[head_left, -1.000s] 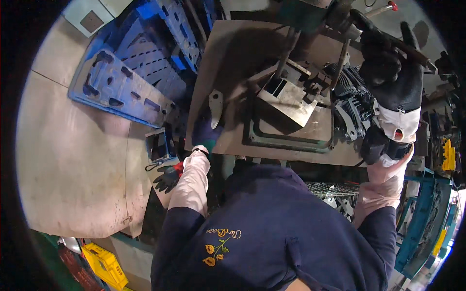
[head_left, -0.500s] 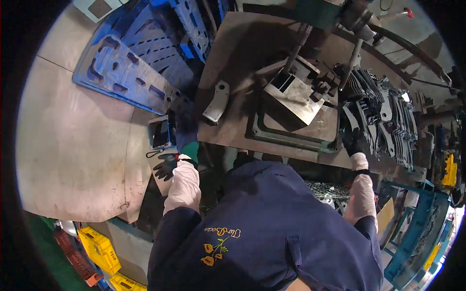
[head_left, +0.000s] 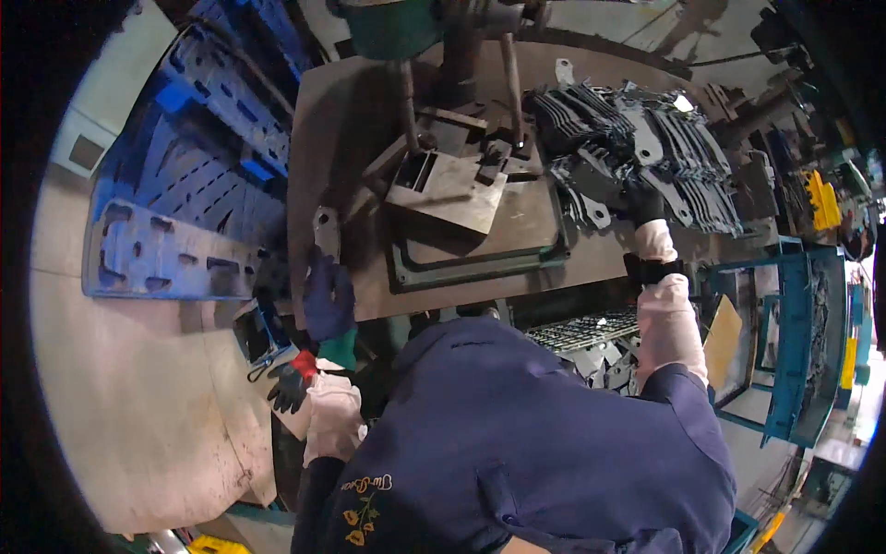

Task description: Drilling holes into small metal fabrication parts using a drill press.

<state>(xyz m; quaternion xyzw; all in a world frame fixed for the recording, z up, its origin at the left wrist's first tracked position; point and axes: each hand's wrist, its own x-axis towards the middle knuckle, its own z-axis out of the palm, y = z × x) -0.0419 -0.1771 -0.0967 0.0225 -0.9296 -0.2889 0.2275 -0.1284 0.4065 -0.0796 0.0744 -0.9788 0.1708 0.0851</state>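
Observation:
My left hand, in a dark blue glove with a green cuff, lies over the lower end of a curved flat metal plate at the table's left side. Its fingers close on the plate, whose upper end with a hole stays visible. On the right, my right hand wears a black glove and grips a dark metal plate at the edge of a heap of similar plates. The right fingertips are partly hidden. Between the hands stands a steel block fixture on a green-edged machine base.
A green machine head with posts overhangs the fixture. Blue plastic pallets stand at the left. A loose black glove lies near my left wrist. Below the table's front edge, a wire basket sits near metal parts. A teal rack stands right.
My left hand has moved forward from beside the table edge onto the metal plate. My right hand now has a dark plate raised at the heap's near side. The view has swung rightward.

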